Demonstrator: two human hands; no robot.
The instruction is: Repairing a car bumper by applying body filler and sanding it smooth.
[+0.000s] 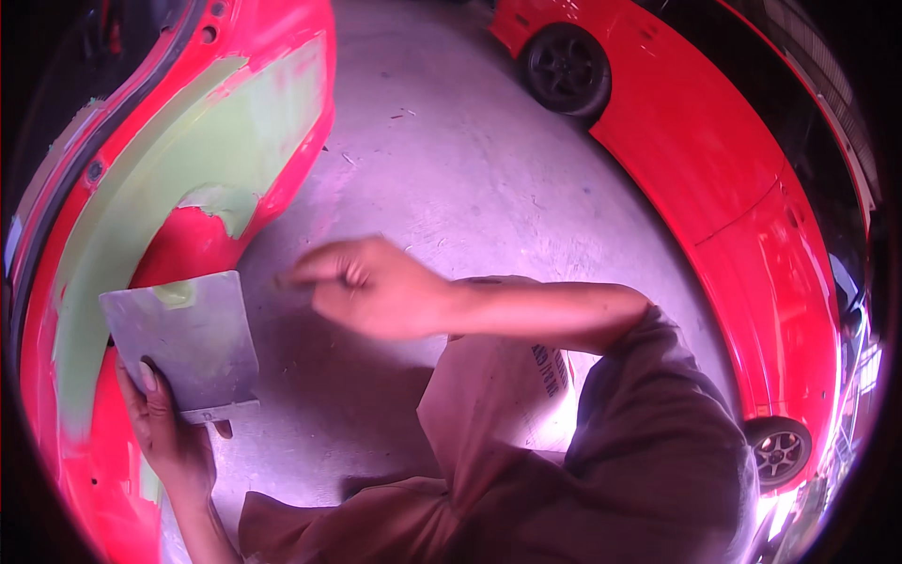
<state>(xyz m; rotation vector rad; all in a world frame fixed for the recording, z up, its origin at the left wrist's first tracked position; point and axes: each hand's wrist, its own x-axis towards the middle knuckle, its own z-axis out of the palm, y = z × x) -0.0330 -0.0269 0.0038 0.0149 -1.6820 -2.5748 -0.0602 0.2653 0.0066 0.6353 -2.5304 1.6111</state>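
My left hand (pixel 164 428) grips a flat grey mixing board (pixel 193 352) by its lower edge, thumb on top. A small dab of green body filler (pixel 176 294) sits near the board's far edge. To the right of the board, my right hand (pixel 371 287) hangs over the floor, slightly blurred, its fingers curled and pinched toward the left. Whatever those fingers hold, if anything, cannot be made out. Beyond the board is a red car panel (pixel 193 246), coated with a broad band of green filler (pixel 178 155). A ragged-edged, thicker patch of filler (pixel 225 202) lies on it.
Another red car (pixel 695 160) stands along the right side, with a dark front wheel (pixel 566 70) and another wheel (pixel 779 453) lower down. Between the cars runs a grey concrete floor (pixel 423 141) with small specks of debris. The car panel closely borders my left arm.
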